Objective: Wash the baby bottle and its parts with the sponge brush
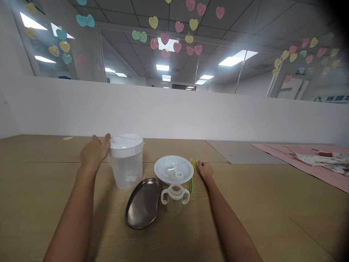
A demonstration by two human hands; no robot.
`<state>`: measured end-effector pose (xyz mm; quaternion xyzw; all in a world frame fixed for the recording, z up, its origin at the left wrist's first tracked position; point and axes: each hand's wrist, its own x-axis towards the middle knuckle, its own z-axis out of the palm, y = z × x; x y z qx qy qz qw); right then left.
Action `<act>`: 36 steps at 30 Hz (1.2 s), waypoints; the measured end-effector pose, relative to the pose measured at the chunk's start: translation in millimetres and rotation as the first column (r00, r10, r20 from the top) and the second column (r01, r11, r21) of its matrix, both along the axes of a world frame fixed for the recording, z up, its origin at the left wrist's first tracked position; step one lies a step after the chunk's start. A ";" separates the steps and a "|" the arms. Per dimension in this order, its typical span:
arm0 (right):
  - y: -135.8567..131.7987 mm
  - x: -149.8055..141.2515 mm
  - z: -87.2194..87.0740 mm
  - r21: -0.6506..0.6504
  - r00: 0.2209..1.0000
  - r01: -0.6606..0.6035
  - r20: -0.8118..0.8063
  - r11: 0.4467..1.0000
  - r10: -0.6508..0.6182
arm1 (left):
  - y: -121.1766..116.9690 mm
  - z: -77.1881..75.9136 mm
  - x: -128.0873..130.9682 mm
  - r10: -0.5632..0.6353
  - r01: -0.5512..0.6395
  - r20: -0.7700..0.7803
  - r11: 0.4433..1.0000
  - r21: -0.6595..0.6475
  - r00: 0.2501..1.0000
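A white translucent plastic bucket (127,169) with a lid stands upright on the table. My left hand (94,152) is at its left upper side, fingers bent against the rim; part of the grip is hidden. Curled on the tabletop, my right hand (205,169) lies just right of a narrow yellow-and-green object (191,185), apparently not touching it. Left of that object is a white plate (160,168) holding a small clear item (171,169) and a white ring (179,175). In front sit a two-handled clear baby bottle (175,203) without a cap and a metal kidney dish (143,205).
A pink cloth (275,151) with a patterned fabric bundle (321,160) and a pen lies far right. Behind it is a grey sheet (231,151). A small pale flat piece (68,138) rests at the back left. A white wall (174,112) borders the table's far edge.
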<state>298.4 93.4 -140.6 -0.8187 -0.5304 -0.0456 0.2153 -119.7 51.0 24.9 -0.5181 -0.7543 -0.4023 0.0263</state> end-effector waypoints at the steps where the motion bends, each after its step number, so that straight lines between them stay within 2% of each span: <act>1: 0.0 -2.3 0.3 -0.005 0.999 -0.046 0.001 0.999 0.046 | -10.5 7.0 4.6 0.109 -0.106 -0.063 0.993 0.044 0.992; 3: -0.1 -7.0 0.8 -0.016 0.992 -0.128 0.007 0.992 0.128 | -31.2 20.1 19.6 0.171 -0.138 -0.091 0.946 0.292 0.981; 4: -0.4 -8.9 1.1 -0.024 0.987 -0.158 0.009 0.987 0.159 | -39.9 24.9 29.8 0.112 -0.066 -0.093 0.915 0.399 0.989; 5: -0.9 -10.3 1.4 -0.032 0.983 -0.182 0.010 0.983 0.182 | -46.5 27.9 41.3 0.004 0.044 -0.099 0.877 0.478 0.995; 6: -1.7 -11.1 1.9 -0.038 0.979 -0.201 0.010 0.979 0.202 | -50.6 28.6 53.9 -0.169 0.205 -0.115 0.835 0.510 0.979; 7: -2.7 -11.6 2.4 -0.043 0.976 -0.218 0.011 0.975 0.219 | -52.3 26.8 67.2 -0.347 0.360 -0.122 0.793 0.491 0.930; 9: -5.2 -11.9 3.6 -0.053 0.966 -0.255 0.015 0.965 0.256 | -49.0 15.1 94.7 -0.645 0.658 -0.157 0.690 0.303 0.748; 11: -7.5 -12.6 4.8 -0.068 0.953 -0.299 0.024 0.952 0.301 | -39.8 -5.6 121.1 -0.788 0.807 -0.216 0.591 -0.003 0.576; 12: -8.3 -13.2 5.4 -0.077 0.946 -0.319 0.029 0.945 0.322 | -34.2 -18.0 133.0 -0.818 0.815 -0.247 0.562 -0.145 0.520; 14: -8.7 -14.8 6.2 -0.092 0.936 -0.344 0.041 0.934 0.349 | -22.7 -43.6 152.3 -0.832 0.748 -0.305 0.552 -0.370 0.463; 17: -7.2 -16.3 7.0 -0.097 0.939 -0.333 0.059 0.938 0.340 | -8.1 -75.0 167.5 -0.836 0.714 -0.314 0.549 -0.435 0.451; 20: -5.2 -15.4 7.2 -0.081 0.959 -0.273 0.059 0.959 0.278 | 0.0 -91.7 169.2 -0.834 0.703 -0.322 0.552 -0.450 0.449; 24: -3.5 -13.0 6.1 -0.088 0.977 -0.209 0.019 0.974 0.211 | 1.3 -98.0 166.9 -0.837 0.701 -0.334 0.546 -0.458 0.433; 30: -1.7 -12.3 1.7 -0.087 0.960 -0.281 -0.045 0.956 0.278 | -7.3 -91.4 168.1 -0.834 0.702 -0.315 0.551 -0.450 0.453; 36: 0.8 -2.8 -1.7 0.056 0.937 -0.270 -0.215 0.961 0.275 | -11.1 -81.7 164.2 -0.874 0.726 -0.144 0.469 -0.502 0.465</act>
